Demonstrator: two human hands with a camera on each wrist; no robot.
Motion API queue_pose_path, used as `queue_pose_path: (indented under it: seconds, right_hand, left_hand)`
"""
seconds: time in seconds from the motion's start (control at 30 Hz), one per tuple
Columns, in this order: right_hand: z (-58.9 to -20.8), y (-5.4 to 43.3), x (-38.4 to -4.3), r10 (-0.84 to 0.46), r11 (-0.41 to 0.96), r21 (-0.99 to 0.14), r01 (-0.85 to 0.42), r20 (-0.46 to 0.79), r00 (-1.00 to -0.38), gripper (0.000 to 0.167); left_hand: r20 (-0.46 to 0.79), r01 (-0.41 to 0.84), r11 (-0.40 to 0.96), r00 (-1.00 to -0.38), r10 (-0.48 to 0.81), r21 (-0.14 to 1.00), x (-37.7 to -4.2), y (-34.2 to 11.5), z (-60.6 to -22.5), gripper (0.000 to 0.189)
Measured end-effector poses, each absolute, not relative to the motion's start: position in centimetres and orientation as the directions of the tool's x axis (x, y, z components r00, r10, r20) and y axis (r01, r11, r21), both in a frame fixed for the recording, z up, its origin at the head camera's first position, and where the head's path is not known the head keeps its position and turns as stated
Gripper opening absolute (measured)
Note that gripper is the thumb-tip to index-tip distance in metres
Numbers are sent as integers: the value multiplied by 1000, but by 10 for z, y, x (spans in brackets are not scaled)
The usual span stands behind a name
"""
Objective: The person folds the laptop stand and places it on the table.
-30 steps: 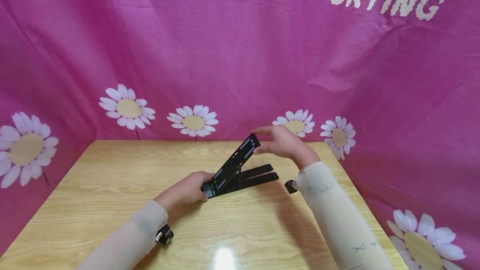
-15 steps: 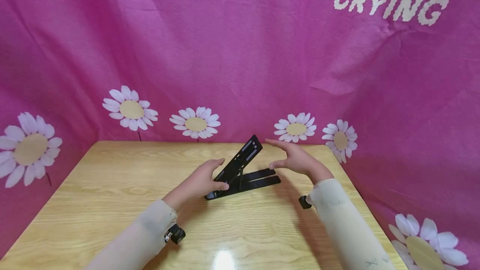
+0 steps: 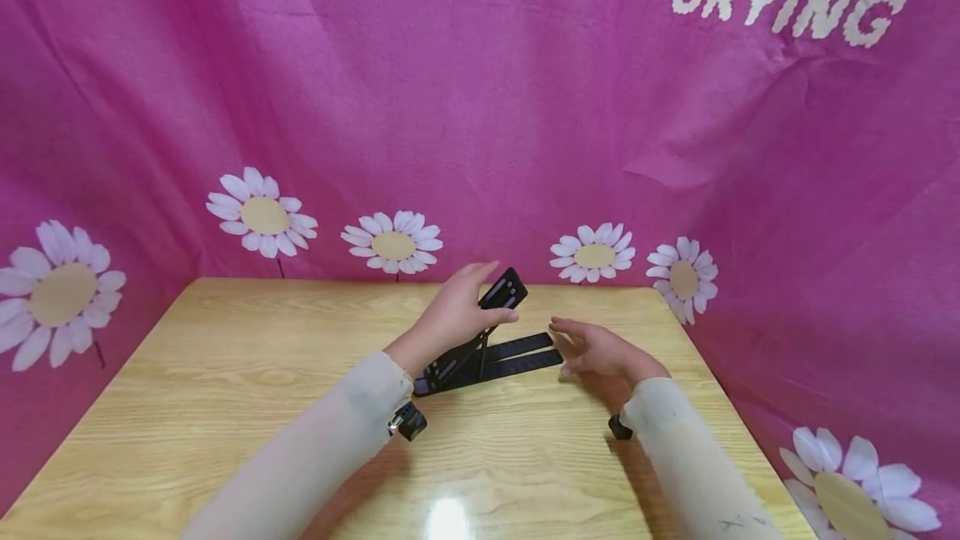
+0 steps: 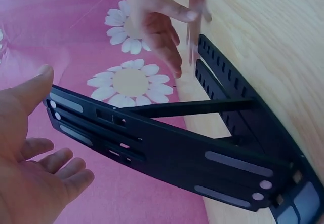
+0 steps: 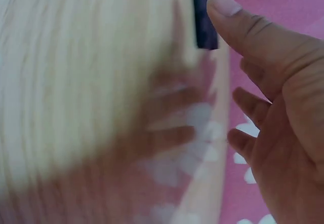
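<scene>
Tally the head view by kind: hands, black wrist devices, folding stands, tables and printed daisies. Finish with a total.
Hands: 2, the left hand and the right hand
Black wrist devices: 2
Black folding stand: 1
Wooden table: 1
Printed daisies: 6
Total: 12

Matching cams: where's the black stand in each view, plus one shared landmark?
Head: the black stand is just below centre.
Left wrist: its raised plate runs from left to lower right, base legs at right.
Right wrist: only a dark strip, likely one of the base legs, at top, right of centre.
Shared landmark: right hand; right of centre, top, and right edge, respectively.
</scene>
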State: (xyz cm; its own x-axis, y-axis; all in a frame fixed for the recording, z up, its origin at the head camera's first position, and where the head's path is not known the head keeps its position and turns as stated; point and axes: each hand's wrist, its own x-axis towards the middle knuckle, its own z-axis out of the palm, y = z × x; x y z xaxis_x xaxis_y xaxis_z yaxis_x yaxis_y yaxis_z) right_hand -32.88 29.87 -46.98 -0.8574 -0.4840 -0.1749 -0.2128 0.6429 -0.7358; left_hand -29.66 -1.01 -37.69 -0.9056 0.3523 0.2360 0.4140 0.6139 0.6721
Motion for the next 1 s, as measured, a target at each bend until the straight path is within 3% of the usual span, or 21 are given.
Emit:
queue_pose_path:
  seconds: [0.27,0.4,0.63,0.87,1.0]
  right_hand:
    - [-486,302,-336,-458,545,-835,-71,-226,-860,83]
    - [-489,299,-341,-464,559,-826,-67,-245,-851,80]
    - [-486,296,-347,-455,677,-719,-157,-241,-857,65]
    - [-480,291,-334,-418,671,-732,-116,-245,-875,63]
    - [-477,286,-328,-416,761,-613,-212,-211,-885,63]
  left_hand:
    - [236,411,601,-906,350,686,-306,8,-374,82]
    - [220,396,612,-913,345,685,-307,11,-375,78]
    - [214,405,622,-908,361,670,-306,11,-372,72]
    - [198,423,598,-892,406,681,-307,7,-369,71]
    - [182,427,599,-886,426,677,-307,2,-368,71]
